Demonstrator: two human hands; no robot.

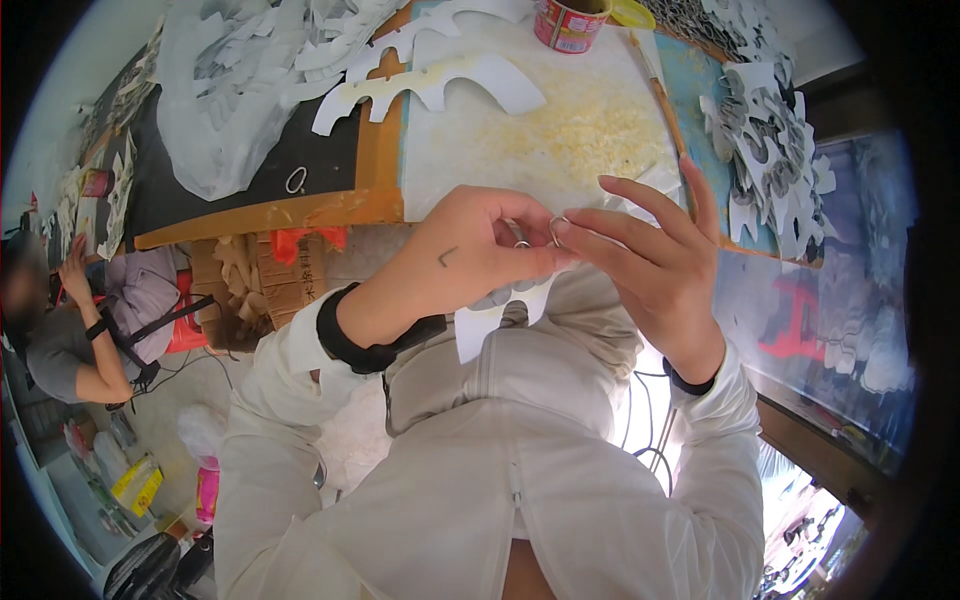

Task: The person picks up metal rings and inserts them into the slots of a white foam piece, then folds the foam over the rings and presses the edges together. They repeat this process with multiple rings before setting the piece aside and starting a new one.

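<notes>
My left hand (475, 240) is closed around a white cut-out piece (478, 332) with scalloped edges and grey patches, which hangs below my fingers in front of my jacket. Part of that piece is hidden behind the hand. At its fingertips my right hand (655, 255) pinches a small metal ring (557, 229), close against the left fingers. The other right fingers are spread upward. A second bit of shiny metal shows between the left fingers, too small to make out fully.
Ahead is a worktable with a white sheet (450, 150) smeared with yellowish residue. A red tub (572, 25), a brush (652, 80), more white cut-outs (430, 90), stacked grey-and-white pieces (770, 150), a plastic bag (215, 130) and a loose ring (296, 180) lie there. Another person (80, 330) sits left.
</notes>
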